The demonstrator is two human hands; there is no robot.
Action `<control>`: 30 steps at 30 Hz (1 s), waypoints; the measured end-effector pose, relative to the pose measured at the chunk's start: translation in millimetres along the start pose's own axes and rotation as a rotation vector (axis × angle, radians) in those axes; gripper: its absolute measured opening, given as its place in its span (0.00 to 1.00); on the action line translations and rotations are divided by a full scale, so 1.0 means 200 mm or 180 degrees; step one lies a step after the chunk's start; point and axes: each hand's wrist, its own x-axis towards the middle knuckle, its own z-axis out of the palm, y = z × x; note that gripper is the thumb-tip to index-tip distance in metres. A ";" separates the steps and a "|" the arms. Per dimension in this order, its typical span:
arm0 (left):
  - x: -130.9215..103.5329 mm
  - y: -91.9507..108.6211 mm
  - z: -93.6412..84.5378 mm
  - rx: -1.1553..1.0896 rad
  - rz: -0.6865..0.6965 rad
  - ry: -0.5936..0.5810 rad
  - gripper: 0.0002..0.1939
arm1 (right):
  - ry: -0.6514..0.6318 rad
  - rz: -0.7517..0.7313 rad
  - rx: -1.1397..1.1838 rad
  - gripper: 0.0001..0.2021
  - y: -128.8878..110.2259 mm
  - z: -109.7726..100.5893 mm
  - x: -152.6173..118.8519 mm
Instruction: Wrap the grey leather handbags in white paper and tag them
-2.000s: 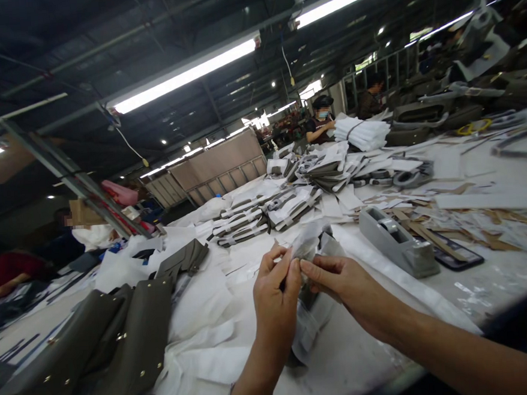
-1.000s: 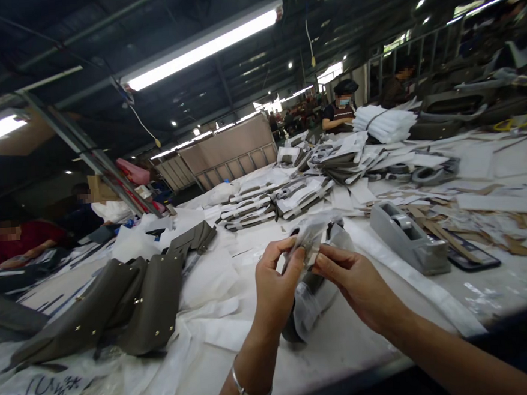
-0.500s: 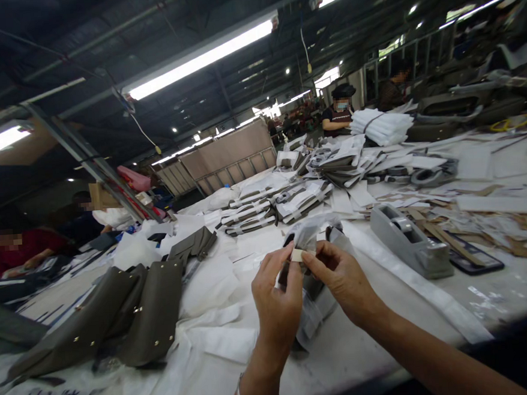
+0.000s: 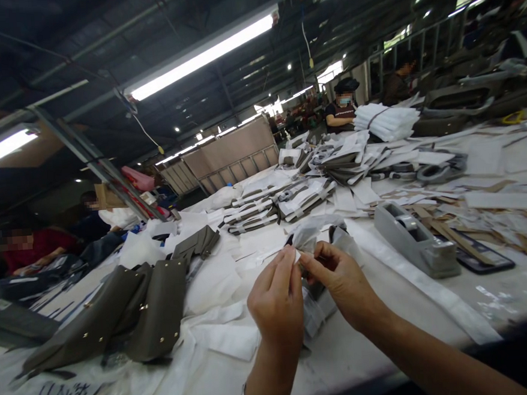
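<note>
My left hand (image 4: 277, 296) is closed in a pinch on a small pale piece (image 4: 297, 256), paper or tape by its look, mostly covered by the fingertips. Thumb and finger of my right hand (image 4: 341, 279) pinch at the same piece from the other side. Just beneath and behind both hands lies a dark strap-like part wrapped in whitish film (image 4: 319, 311), partly hidden by them. To the right of my right hand stands a grey tape dispenser (image 4: 415, 241) on the white-covered table (image 4: 373, 346).
Dark olive pieces with metal studs (image 4: 156, 313) lie at left. Wrapped bundles (image 4: 306, 200) are heaped farther back. Behind the dispenser are a dark flat object (image 4: 487, 260) and brown paper scraps (image 4: 513, 222). Co-workers sit at far left and beyond the white stack (image 4: 384, 121).
My left fingers have closed and turned over the small pale piece, so less of it shows. My right hand stays pinched near it. The view has shifted slightly.
</note>
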 end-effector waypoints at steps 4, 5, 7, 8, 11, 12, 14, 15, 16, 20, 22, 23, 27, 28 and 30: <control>-0.04 0.03 0.02 0.0338 0.0231 -0.0090 0.22 | 0.0076 -0.0096 0.0141 0.22 0.01 0.00 0.00; -0.05 0.03 0.02 0.0419 0.0279 -0.0110 0.24 | 0.0089 -0.0110 0.0151 0.22 0.02 0.01 -0.01; -0.06 0.03 0.02 0.0576 0.0371 -0.0140 0.25 | 0.0075 -0.0126 0.0107 0.21 0.02 0.01 -0.01; -0.07 0.03 0.02 0.0651 0.0415 -0.0150 0.25 | 0.0056 -0.0145 0.0050 0.20 0.02 0.01 -0.01; -0.07 0.02 0.01 0.0717 0.0483 -0.0197 0.24 | 0.0048 -0.0222 -0.0098 0.20 0.01 0.01 -0.02; -0.06 0.01 0.00 0.0610 0.0442 -0.0250 0.24 | 0.0035 -0.0212 -0.0069 0.20 0.01 0.00 -0.02; -0.04 0.00 -0.03 0.0152 0.0183 -0.0398 0.20 | -0.0070 -0.0087 0.0103 0.19 0.01 -0.01 -0.01; -0.02 -0.01 -0.05 -0.0137 -0.0047 -0.0477 0.18 | -0.0153 0.0000 0.0188 0.18 0.01 -0.02 -0.01; 0.01 -0.02 -0.06 -0.0426 -0.0326 -0.0558 0.17 | -0.0252 0.0082 0.0245 0.17 0.01 -0.03 -0.01; 0.10 -0.09 -0.12 -0.1231 -0.1244 -0.1133 0.14 | -0.0491 0.0008 0.0102 0.13 -0.01 -0.06 0.00; 0.12 -0.11 -0.12 -0.1348 -0.1350 -0.1420 0.13 | -0.0475 -0.0166 -0.0123 0.12 -0.02 -0.07 0.00; 0.13 -0.12 -0.12 -0.1367 -0.1375 -0.1502 0.13 | -0.0454 -0.0239 -0.0246 0.12 -0.02 -0.07 0.01; 0.13 -0.13 -0.07 -0.1546 -0.1520 -0.1588 0.17 | -0.0472 -0.0493 -0.0633 0.11 -0.03 -0.07 0.02; 0.13 -0.13 -0.05 -0.1603 -0.1577 -0.1587 0.18 | -0.0517 -0.0570 -0.0740 0.11 -0.04 -0.08 0.02; 0.12 -0.13 -0.03 -0.1688 -0.1738 -0.1546 0.19 | -0.0654 -0.0742 -0.1052 0.12 -0.05 -0.12 0.04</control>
